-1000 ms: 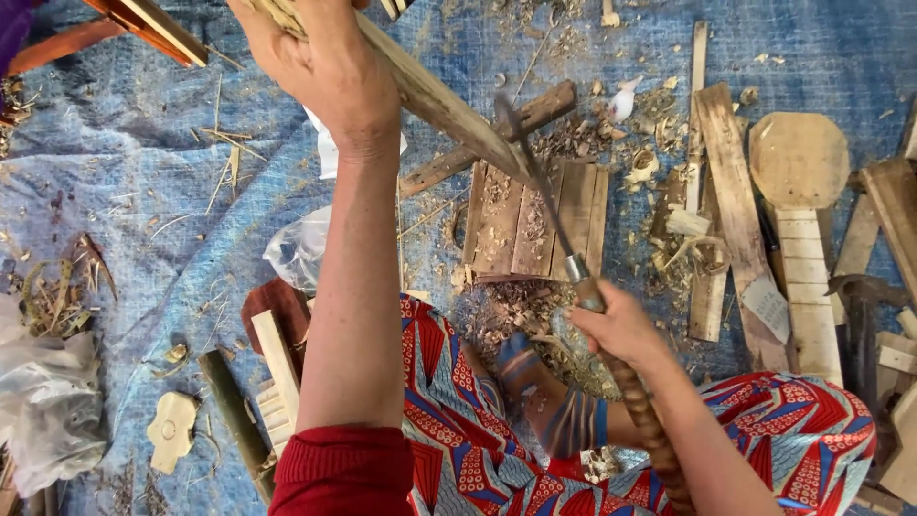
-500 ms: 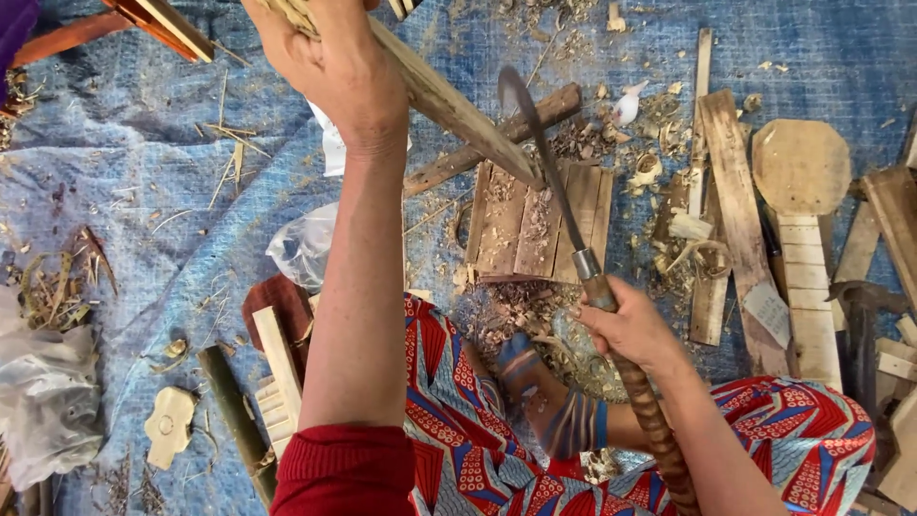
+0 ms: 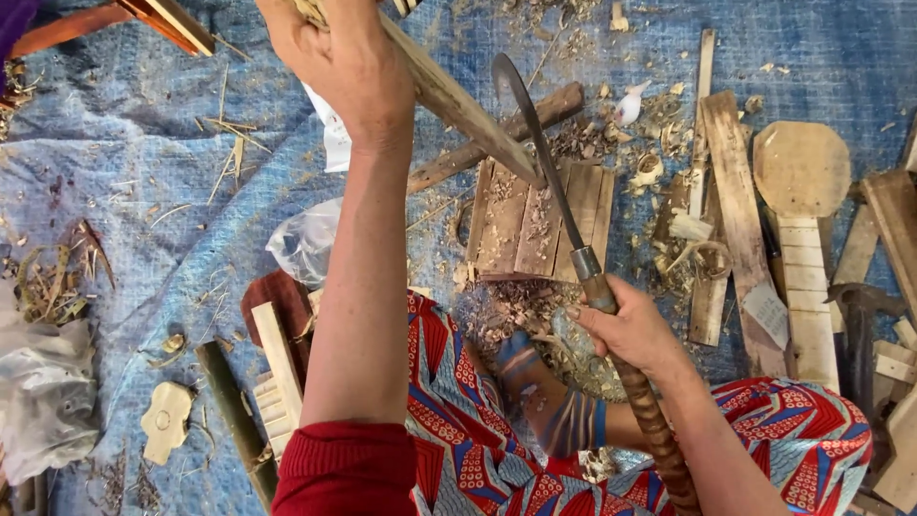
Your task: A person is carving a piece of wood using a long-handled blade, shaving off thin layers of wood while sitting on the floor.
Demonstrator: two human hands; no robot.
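Note:
My left hand (image 3: 349, 62) grips the upper end of a long pointed wooden stick (image 3: 458, 100) that slants down to the right, its tip resting on a small slatted wooden block (image 3: 535, 225). My right hand (image 3: 626, 330) holds a long curved knife (image 3: 540, 143) by its ringed wooden handle (image 3: 650, 420). The blade lies against the lower part of the stick near its tip. Wood shavings cover the block and the ground around it.
A blue tarp (image 3: 134, 172) covers the ground. Planks, a paddle-shaped wooden board (image 3: 802, 182), a hammer (image 3: 860, 325), a clear plastic bag (image 3: 306, 244), a bamboo piece (image 3: 234, 411) and small carved cutouts (image 3: 167, 420) lie around. My patterned lap (image 3: 478, 449) fills the bottom.
The knife blade has swung up and away from me along the stick, its tip now higher. My left hand and the stick stay almost where they were.

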